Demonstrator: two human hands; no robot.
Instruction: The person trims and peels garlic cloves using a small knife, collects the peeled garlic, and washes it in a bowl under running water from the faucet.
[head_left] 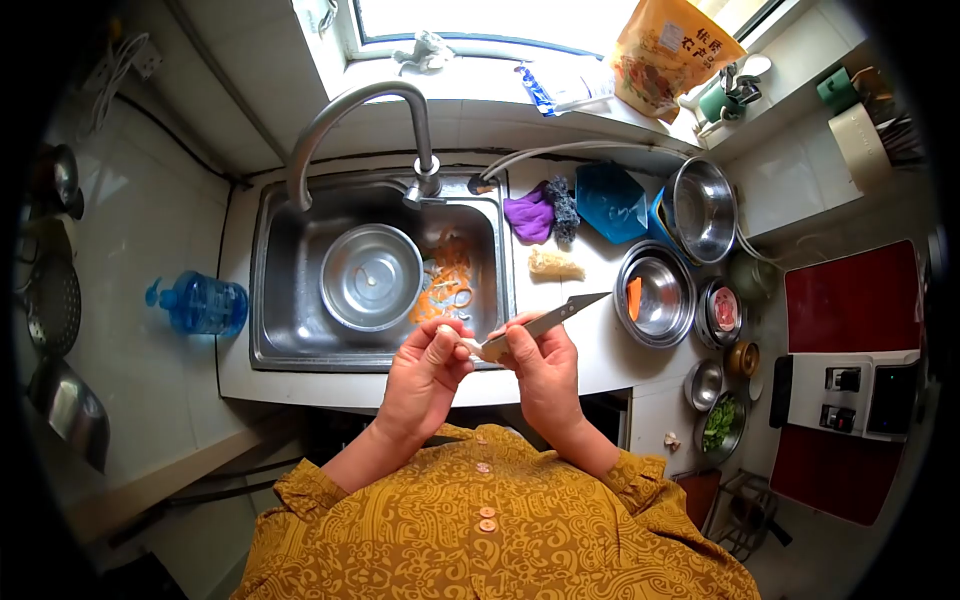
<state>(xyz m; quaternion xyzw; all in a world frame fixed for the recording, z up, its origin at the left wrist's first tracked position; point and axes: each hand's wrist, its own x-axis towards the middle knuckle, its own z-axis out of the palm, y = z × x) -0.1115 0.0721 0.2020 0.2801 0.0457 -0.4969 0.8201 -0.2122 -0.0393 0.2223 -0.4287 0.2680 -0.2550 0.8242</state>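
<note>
One head view. Left hand (425, 368), at the near side of the sink (300, 361): fingertips pinching a small pale piece (466, 344), apparently to steady it. Right hand (545, 368): fingers closed around a knife (562, 314), probably for control. Orange peelings (450, 285): in the sink, presumably to contain scraps.

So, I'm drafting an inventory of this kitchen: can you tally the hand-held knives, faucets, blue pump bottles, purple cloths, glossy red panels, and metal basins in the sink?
Knife, in the right hand: 1
Faucet: 1
Blue pump bottle: 1
Purple cloth: 1
Red panels: 2
Metal basin: 1
Total: 7
</note>
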